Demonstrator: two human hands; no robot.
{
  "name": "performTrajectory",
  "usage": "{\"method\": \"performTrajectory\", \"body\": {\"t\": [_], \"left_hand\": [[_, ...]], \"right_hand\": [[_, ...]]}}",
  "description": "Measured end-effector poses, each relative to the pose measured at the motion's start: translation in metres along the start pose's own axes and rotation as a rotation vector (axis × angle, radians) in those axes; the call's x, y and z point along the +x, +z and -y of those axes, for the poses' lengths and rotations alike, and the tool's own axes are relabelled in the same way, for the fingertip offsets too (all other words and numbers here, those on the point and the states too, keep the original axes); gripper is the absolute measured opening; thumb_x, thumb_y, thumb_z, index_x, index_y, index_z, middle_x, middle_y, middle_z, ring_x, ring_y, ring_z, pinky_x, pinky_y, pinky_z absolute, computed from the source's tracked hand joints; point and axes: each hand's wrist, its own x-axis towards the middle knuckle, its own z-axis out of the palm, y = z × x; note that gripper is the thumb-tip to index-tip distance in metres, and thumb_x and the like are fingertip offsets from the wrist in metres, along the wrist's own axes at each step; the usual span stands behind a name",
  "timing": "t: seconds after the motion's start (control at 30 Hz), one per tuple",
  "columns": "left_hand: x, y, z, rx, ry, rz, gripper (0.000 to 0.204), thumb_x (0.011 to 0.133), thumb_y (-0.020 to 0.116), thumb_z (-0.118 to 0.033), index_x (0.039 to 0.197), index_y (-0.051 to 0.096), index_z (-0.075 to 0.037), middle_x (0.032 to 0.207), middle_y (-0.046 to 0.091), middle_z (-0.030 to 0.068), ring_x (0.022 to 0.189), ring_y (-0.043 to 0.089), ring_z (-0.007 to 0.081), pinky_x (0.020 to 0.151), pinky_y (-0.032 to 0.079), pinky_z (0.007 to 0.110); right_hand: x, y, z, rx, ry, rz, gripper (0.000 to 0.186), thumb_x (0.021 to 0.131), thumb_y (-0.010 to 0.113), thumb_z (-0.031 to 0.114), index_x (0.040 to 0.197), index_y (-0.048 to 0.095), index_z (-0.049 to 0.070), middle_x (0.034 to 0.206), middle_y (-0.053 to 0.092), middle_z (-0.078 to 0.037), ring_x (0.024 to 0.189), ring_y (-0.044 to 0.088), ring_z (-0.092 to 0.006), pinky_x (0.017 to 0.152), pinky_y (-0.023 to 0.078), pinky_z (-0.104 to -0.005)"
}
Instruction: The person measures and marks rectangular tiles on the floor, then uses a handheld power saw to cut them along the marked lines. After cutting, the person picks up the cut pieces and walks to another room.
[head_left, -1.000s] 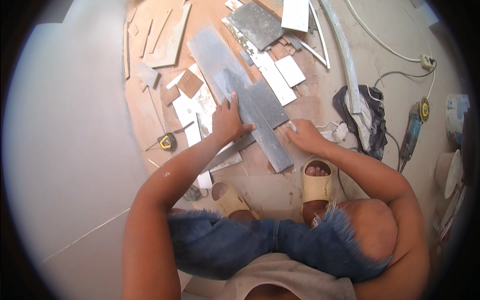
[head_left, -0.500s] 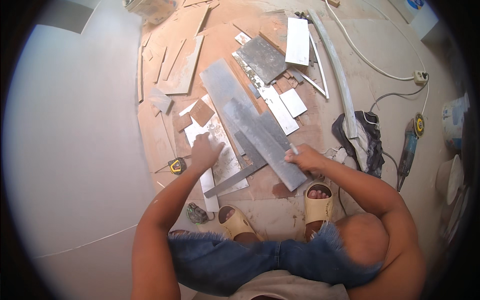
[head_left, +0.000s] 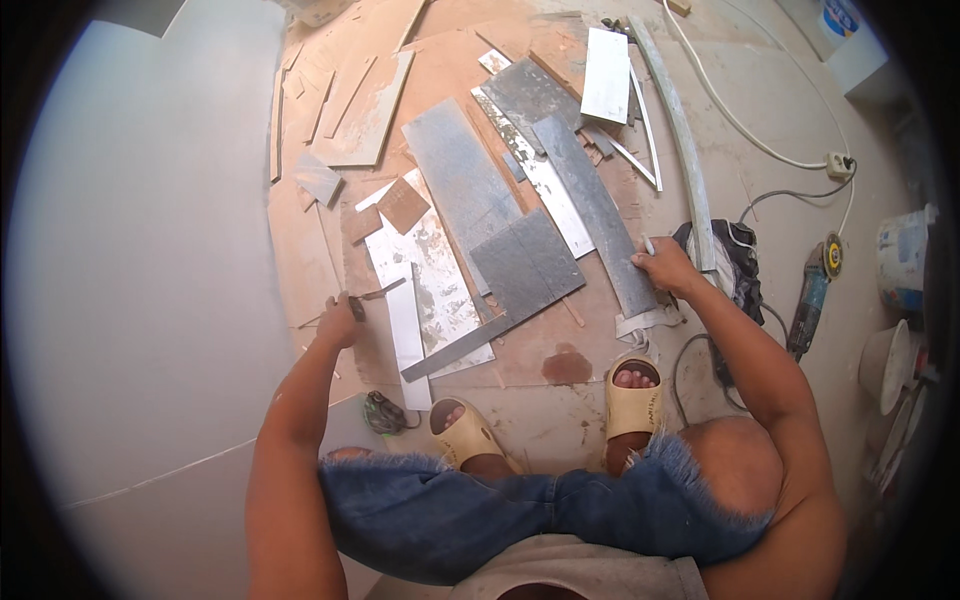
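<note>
— Where are the hands, taking the dark square tile (head_left: pixel 528 266) as the middle of things?

— The right hand (head_left: pixel 665 268) is just to the right of it, resting on the near end of a long grey tile strip (head_left: pixel 598 215). The fingers are curled with something thin and pale, a pencil or marker perhaps, poking up between them; I cannot tell whether the grip is tight on it. The left hand (head_left: pixel 340 322) is well to the left of the square tile, fingers pinched shut on a small dark tool (head_left: pixel 357 306) I can't make out.

— How does the strip lie?

— Its long axis runs away from the person, from beside the square tile's right edge up and slightly left toward the far offcuts. The right hand is plainly the nearer one; the left is well apart from it, across a white panel (head_left: pixel 430 275).

— And underneath?

— No bench; everything lies on the floor (head_left: pixel 160 250), on brownish boards littered with tile pieces. Right of the square tile and beyond the strip lie a dark cloth bundle (head_left: pixel 738 262), an angle grinder (head_left: pixel 812 290) with its cable, and buckets (head_left: pixel 900 260) near the wall. The person squats in pale sandals (head_left: pixel 634 400) just nearside of the tile.
</note>
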Motion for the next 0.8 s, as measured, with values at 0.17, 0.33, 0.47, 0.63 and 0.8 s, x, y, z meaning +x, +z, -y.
{"method": "performTrajectory", "body": {"t": [0.17,0.33,0.47,0.63,0.8], "left_hand": [[0.005,0.003,0.001,0.073,0.042,-0.038,0.078,0.08,0.079,-0.023,0.143,0.038,-0.001,0.145,0.05,0.021,0.127,0.056,0.0449,0.104,0.05,0.049],[0.006,0.003,-0.002,0.265,0.09,-0.088,0.065,0.082,0.076,-0.029,0.133,0.046,-0.001,0.136,0.057,0.0197,0.125,0.057,0.0419,0.103,0.049,0.049],[-0.012,-0.033,-0.03,0.14,0.036,-0.147,0.056,0.086,0.071,-0.037,0.123,0.054,0.0,0.124,0.062,0.0208,0.118,0.062,0.0387,0.098,0.05,0.049],[-0.019,-0.076,-0.045,-0.746,0.008,0.022,0.044,0.089,0.067,-0.039,0.109,0.059,0.0,0.095,0.067,0.013,0.088,0.068,0.0242,0.073,0.055,0.036],[-0.057,-0.076,-0.059,-1.263,0.299,0.306,0.038,0.09,0.067,-0.036,0.109,0.059,-0.004,0.087,0.061,0.0041,0.075,0.059,0.0162,0.066,0.051,0.032]], "right_hand": [[-0.001,-0.032,0.041,-0.412,-0.128,0.041,0.024,0.088,0.066,0.022,0.095,0.07,-0.001,0.089,0.071,-0.026,0.083,0.069,-0.0406,0.078,0.052,-0.0465],[0.008,-0.061,0.146,-0.791,-0.411,0.145,0.02,0.084,0.059,0.012,0.091,0.074,0.0,0.094,0.072,-0.026,0.094,0.07,-0.0421,0.081,0.056,-0.0482],[0.029,-0.028,0.212,-1.025,-0.603,0.278,0.021,0.082,0.059,0.007,0.094,0.074,-0.002,0.098,0.073,-0.025,0.095,0.072,-0.04,0.081,0.057,-0.0481],[0.071,0.061,0.206,-0.88,-0.604,0.274,0.024,0.084,0.063,0.01,0.102,0.074,-0.002,0.107,0.073,-0.023,0.104,0.071,-0.039,0.085,0.057,-0.0462],[0.086,0.095,0.173,-0.854,-0.549,0.224,0.029,0.084,0.071,0.019,0.105,0.074,-0.002,0.11,0.073,-0.022,0.107,0.071,-0.0365,0.088,0.057,-0.046]]}}
